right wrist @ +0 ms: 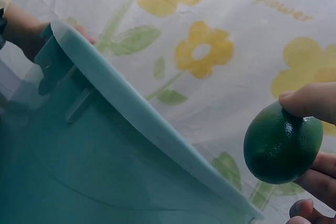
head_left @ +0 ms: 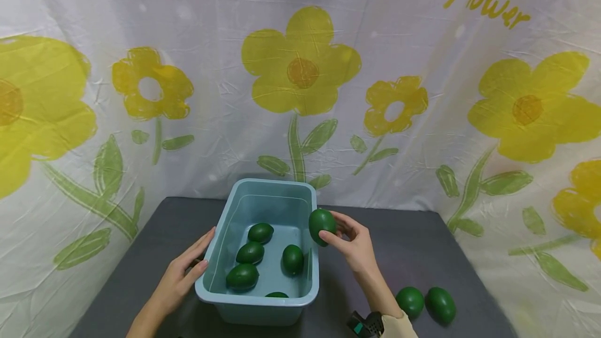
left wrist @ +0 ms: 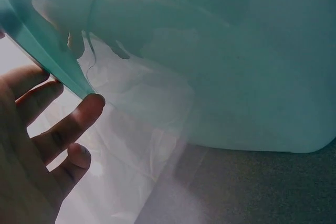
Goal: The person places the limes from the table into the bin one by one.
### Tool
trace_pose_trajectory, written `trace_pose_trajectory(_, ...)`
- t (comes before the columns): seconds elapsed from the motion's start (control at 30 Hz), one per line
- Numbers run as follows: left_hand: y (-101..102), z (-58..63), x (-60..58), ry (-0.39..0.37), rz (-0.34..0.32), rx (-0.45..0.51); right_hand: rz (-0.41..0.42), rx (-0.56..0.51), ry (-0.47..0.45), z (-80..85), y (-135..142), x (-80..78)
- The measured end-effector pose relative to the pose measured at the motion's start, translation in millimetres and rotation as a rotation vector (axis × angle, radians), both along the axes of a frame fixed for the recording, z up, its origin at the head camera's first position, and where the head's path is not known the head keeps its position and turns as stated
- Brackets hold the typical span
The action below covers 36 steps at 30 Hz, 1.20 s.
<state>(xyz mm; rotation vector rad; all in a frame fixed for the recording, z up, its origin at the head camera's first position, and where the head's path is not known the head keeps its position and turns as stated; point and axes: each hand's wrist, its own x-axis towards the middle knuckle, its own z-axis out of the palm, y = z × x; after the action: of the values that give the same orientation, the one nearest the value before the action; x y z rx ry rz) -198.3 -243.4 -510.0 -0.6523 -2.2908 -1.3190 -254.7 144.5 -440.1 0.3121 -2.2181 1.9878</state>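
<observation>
My right hand (head_left: 356,246) pinches a dark green lime (head_left: 321,226) between thumb and fingers, at the right rim of a light blue plastic bin (head_left: 257,301). In the right wrist view the held lime (right wrist: 281,145) shows apart from the bin's rim (right wrist: 142,114), with the thumb on top. At the bin's left side, my left hand (head_left: 177,275) touches the rim with extended fingers; the left wrist view shows its fingertips (left wrist: 94,100) against the edge. Several limes (head_left: 242,276) lie on the bin floor, one partly hidden by the near wall.
Two more limes, one on the left (head_left: 410,302) and one on the right (head_left: 440,305), lie on the dark grey table (head_left: 399,233) beside my right forearm. A white curtain (head_left: 216,134) printed with yellow flowers hangs behind the table and along both sides.
</observation>
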Motion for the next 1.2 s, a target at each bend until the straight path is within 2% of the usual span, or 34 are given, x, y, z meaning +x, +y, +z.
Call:
trace_pose_trajectory(0.4,-2.3,3.2,1.0,-0.049,0.014,-0.046,0.029,0.082,-0.002,-0.7,-12.0,-8.4)
trace_pose_trajectory(0.57,-2.5,3.4,0.7,-0.031,0.01,-0.041,0.045,0.174,0.027,-0.4,-18.5,-13.2)
trace_pose_trajectory(0.77,-2.5,4.0,0.9,-0.053,0.022,-0.05,0.066,0.277,0.077,-0.2,-26.9,-17.7)
trace_pose_trajectory(1.0,-2.3,3.0,0.3,-0.051,0.015,-0.043,0.065,0.288,0.123,1.8,-28.1,-21.9)
trace_pose_trajectory(1.2,-2.6,3.4,0.2,-0.044,0.016,-0.042,0.023,0.309,0.138,4.6,-20.6,-20.4)
